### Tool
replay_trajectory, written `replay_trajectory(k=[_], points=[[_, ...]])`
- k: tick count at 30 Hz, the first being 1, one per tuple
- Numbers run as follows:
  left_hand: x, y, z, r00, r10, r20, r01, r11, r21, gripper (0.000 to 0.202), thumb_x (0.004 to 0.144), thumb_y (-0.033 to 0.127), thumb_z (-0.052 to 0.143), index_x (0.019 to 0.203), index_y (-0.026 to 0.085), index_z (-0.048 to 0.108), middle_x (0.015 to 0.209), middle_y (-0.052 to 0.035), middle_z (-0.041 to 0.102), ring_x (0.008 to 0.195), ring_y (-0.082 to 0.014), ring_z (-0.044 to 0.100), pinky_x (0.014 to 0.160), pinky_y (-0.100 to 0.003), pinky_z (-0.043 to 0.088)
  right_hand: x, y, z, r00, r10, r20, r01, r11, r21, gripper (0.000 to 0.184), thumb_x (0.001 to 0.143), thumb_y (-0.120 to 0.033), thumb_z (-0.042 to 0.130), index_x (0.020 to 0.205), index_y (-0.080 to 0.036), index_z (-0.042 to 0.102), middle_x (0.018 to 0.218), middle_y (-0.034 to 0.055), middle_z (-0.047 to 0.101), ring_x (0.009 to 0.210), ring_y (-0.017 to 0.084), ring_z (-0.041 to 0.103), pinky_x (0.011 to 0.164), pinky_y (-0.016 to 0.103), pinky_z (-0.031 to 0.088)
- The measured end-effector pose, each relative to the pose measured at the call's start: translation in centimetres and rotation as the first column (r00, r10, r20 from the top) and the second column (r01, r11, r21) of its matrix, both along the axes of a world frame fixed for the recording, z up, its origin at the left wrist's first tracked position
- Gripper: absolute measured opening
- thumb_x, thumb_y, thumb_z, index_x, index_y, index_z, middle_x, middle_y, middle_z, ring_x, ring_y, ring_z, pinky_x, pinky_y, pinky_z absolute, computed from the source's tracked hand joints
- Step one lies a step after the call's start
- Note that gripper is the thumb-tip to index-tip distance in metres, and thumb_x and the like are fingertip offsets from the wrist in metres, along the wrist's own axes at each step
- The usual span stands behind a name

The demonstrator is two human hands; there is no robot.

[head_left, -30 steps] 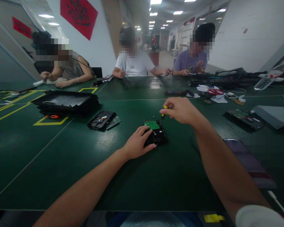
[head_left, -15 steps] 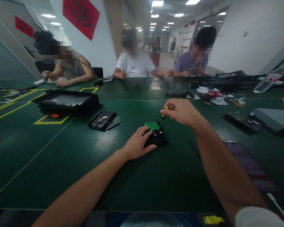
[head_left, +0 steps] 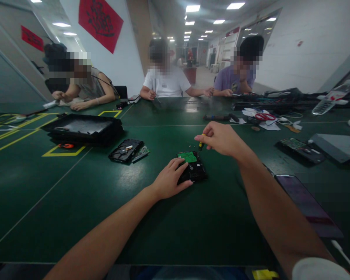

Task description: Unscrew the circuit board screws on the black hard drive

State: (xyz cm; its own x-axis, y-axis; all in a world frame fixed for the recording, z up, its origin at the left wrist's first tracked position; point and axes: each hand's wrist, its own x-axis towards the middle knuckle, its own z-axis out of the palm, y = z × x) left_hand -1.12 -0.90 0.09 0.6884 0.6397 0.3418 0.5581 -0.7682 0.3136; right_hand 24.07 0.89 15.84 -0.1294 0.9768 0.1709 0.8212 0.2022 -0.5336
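A black hard drive [head_left: 194, 170] with a green circuit board on top lies on the green table [head_left: 105, 202] in front of me. My left hand [head_left: 169, 179] rests on its near left side, fingers curled against it and holding it down. My right hand [head_left: 220, 138] is closed in a pinch round a small screwdriver [head_left: 201, 144] with a yellow top. The screwdriver stands upright with its tip at the drive's far right corner.
A second opened drive [head_left: 125, 150] and a black tray [head_left: 83, 128] lie to the left. A phone [head_left: 307, 204] lies at my right, another drive [head_left: 300, 149] and a grey box [head_left: 336, 144] farther right. Three people sit across the table with tools and scissors [head_left: 264, 115].
My right hand keeps its pinch on the screwdriver and has shifted slightly left over the drive's corner. The left hand stays on the drive. The view has tilted a little.
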Motion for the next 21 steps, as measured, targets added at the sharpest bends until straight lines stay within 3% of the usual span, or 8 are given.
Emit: replay_trajectory(k=[5, 9, 15, 21], points=[[0.07, -0.06, 0.1, 1.0, -0.003, -0.006, 0.003, 1.0, 0.0, 0.072, 0.102, 0.062, 0.064, 0.157, 0.018, 0.052, 0.158, -0.0208, 0.051, 0.152, -0.0399, 0.045, 0.126, -0.063, 0.043, 0.27, 0.15, -0.32, 0.992, 0.031, -0.123, -0.038, 0.998, -0.048, 0.031, 0.097, -0.047, 0.076, 0.093, -0.023, 0.058, 0.072, 0.0021, 0.079, 0.061, 0.019, 0.075, 0.062, 0.029, 0.052], [-0.01, 0.02, 0.01, 1.0, 0.0, -0.009, 0.0, 1.0, 0.001, 0.072, 0.102, 0.062, 0.065, 0.158, 0.02, 0.051, 0.159, -0.0194, 0.05, 0.152, -0.0399, 0.045, 0.125, -0.064, 0.044, 0.31, 0.22, -0.31, 0.992, 0.05, -0.113, -0.053, 0.998, -0.028, 0.031, 0.097, -0.046, 0.076, 0.093, -0.022, 0.058, 0.079, 0.0027, 0.081, 0.07, 0.02, 0.08, 0.071, 0.03, 0.053], [-0.05, 0.04, -0.01, 1.0, 0.0, -0.005, 0.0, 1.0, -0.008, 0.071, 0.102, 0.061, 0.065, 0.159, 0.021, 0.051, 0.16, -0.0196, 0.05, 0.152, -0.0403, 0.044, 0.124, -0.065, 0.044, 0.06, 0.02, -0.09, 0.993, 0.045, -0.107, -0.047, 0.999, -0.013, 0.027, 0.102, -0.046, 0.07, 0.093, -0.022, 0.059, 0.087, 0.0042, 0.082, 0.071, 0.02, 0.08, 0.071, 0.03, 0.053], [-0.02, 0.06, 0.0, 1.0, 0.003, -0.029, -0.003, 1.0, 0.009, 0.073, 0.103, 0.062, 0.063, 0.158, 0.016, 0.051, 0.159, -0.021, 0.05, 0.152, -0.0397, 0.044, 0.125, -0.062, 0.043, 0.39, 0.32, -0.46, 0.988, 0.097, -0.123, -0.097, 0.995, 0.006, 0.024, 0.1, -0.04, 0.072, 0.091, -0.022, 0.058, 0.076, 0.0019, 0.079, 0.067, 0.02, 0.078, 0.069, 0.029, 0.055]])
